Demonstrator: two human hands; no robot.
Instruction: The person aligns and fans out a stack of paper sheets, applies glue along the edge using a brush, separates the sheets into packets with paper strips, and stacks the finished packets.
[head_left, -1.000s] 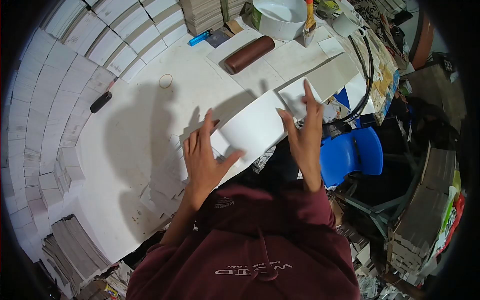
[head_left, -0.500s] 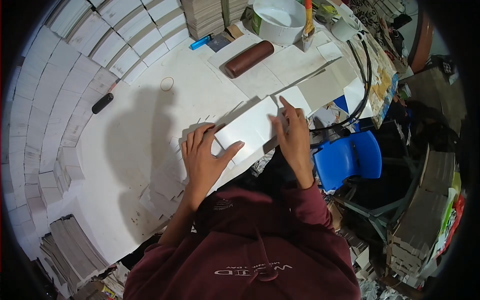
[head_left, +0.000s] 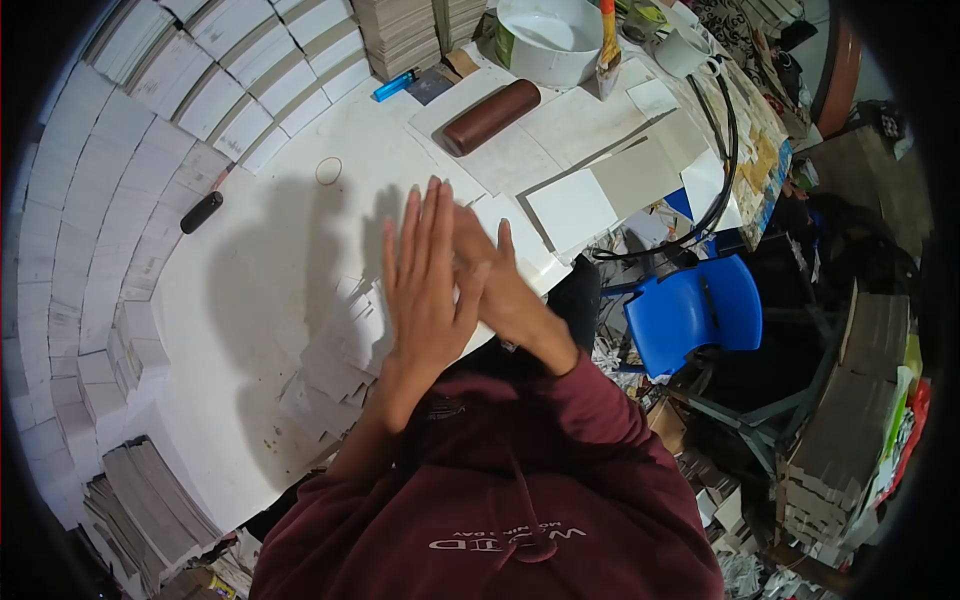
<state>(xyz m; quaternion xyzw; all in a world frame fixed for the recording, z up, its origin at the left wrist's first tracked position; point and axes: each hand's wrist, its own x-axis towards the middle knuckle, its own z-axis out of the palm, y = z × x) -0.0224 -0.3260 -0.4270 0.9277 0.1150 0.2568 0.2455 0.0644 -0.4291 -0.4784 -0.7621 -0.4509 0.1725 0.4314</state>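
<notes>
My left hand (head_left: 428,275) is open, its long fingers stretched out flat toward the far side of the table. Against its right side lies my right hand (head_left: 505,285), thumb raised and apart; its fingertips are partly covered by the left hand. I see nothing held in either hand. Beneath and just beyond them, a white board piece (head_left: 535,262) shows in part at the table edge. To its right lies a white card (head_left: 572,212), overlapping a grey board (head_left: 637,178). Loose white paper pieces (head_left: 335,365) lie left of my left wrist.
Stacked white blocks (head_left: 95,215) line the left side of the table (head_left: 230,400). A brown case (head_left: 491,117), a blue lighter (head_left: 393,87), a white tub (head_left: 552,45) and a brush (head_left: 607,60) sit at the back. A blue chair (head_left: 690,315) stands right, near black cables (head_left: 728,180).
Both hands have left the white board piece and come together, the right moving left against the left hand. The white card at the right now shows more fully.
</notes>
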